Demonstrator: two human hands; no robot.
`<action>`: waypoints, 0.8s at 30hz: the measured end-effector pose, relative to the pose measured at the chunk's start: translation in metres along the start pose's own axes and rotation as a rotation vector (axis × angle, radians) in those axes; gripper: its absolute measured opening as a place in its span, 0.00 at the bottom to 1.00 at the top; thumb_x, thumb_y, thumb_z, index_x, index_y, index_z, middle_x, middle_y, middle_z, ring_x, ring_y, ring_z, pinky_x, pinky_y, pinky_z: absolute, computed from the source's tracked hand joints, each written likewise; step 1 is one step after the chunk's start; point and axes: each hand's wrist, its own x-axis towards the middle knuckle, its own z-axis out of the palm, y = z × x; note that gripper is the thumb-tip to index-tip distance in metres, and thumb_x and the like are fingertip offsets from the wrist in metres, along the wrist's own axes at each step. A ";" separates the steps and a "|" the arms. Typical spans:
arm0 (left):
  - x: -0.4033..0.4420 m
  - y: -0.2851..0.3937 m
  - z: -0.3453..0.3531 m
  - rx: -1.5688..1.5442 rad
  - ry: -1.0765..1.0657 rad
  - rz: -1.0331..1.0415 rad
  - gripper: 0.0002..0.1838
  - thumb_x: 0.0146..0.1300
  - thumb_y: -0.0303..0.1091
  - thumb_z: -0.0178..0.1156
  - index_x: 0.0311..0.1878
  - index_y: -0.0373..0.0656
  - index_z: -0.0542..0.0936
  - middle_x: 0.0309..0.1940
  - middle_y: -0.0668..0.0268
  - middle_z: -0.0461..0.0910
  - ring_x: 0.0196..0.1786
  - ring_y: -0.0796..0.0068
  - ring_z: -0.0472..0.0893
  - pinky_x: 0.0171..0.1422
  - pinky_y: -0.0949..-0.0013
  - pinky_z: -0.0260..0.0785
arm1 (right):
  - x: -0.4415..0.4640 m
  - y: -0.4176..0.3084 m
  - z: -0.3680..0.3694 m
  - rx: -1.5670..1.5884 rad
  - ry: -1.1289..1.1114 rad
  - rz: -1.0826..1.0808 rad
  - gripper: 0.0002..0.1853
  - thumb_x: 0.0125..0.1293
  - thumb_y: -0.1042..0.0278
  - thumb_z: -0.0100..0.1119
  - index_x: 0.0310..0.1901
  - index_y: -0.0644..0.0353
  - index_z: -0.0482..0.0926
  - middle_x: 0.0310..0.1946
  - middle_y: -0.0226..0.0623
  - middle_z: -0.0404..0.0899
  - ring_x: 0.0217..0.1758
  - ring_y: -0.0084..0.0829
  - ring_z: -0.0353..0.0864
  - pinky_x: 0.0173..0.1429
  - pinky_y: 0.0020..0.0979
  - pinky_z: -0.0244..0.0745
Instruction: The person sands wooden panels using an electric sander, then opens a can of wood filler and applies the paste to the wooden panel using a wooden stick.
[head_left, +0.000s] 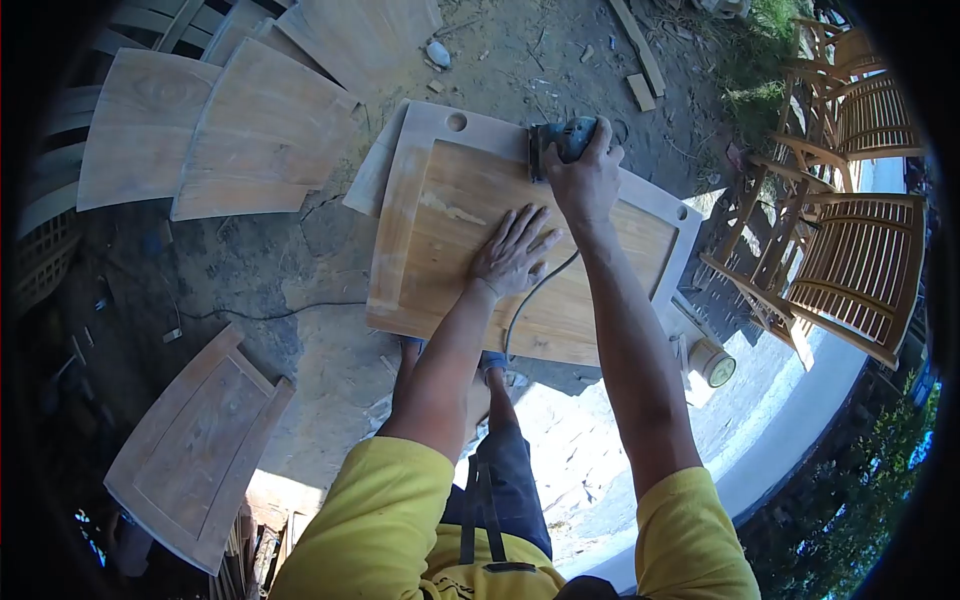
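A framed wooden panel [450, 270] lies flat in front of me, with a pale border and a round hole near its far left corner. My right hand [585, 178] is wrapped round a blue-green power sander [568, 138], which rests on the panel's far border. Flat on the panel's middle lies my left hand [515, 252], its fingers spread and holding nothing. The sander's dark cord [525, 303] runs over the panel between my arms and down past its near edge.
Loose wooden panels [265, 130] lie at the far left, and another framed panel [200, 445] stands at the near left. Slatted wooden chairs [850, 265] stand on the right. A round container [712, 362] sits beyond the panel's right side. A cord [270, 315] trails along the ground.
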 end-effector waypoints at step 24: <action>0.004 -0.001 0.005 0.080 -0.059 0.018 0.46 0.70 0.53 0.63 0.89 0.69 0.57 0.91 0.60 0.49 0.92 0.52 0.50 0.94 0.42 0.40 | 0.013 0.084 -0.053 0.094 -0.131 0.078 0.49 0.56 0.54 0.81 0.78 0.45 0.65 0.54 0.58 0.76 0.45 0.65 0.88 0.46 0.58 0.85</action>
